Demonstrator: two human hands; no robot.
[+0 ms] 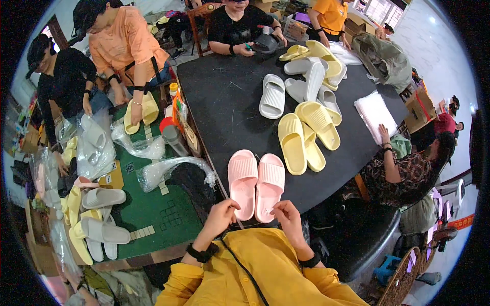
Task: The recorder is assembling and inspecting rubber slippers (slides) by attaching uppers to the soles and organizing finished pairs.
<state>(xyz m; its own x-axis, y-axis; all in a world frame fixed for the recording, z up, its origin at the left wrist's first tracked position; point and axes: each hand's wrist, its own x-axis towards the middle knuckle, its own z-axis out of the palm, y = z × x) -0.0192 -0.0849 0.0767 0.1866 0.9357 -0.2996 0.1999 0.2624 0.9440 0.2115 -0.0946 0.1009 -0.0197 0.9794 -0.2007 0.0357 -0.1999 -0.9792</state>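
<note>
Pink ribbed slide sandals [242, 171], lower centre of the frame, on a black tabletop [224, 107]; left hand [219, 218] and right hand [291, 220], fingers narrowly curled, at the heel ends; whether they grip cannot be told.

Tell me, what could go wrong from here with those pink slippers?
The pink slippers lie with their heels close to the near edge of the black table, so a careless tug might tip one off. The black cord runs near the wrist of the left hand and could snag. The nearby yellow slippers overlap, so a bump might shift them.
</note>
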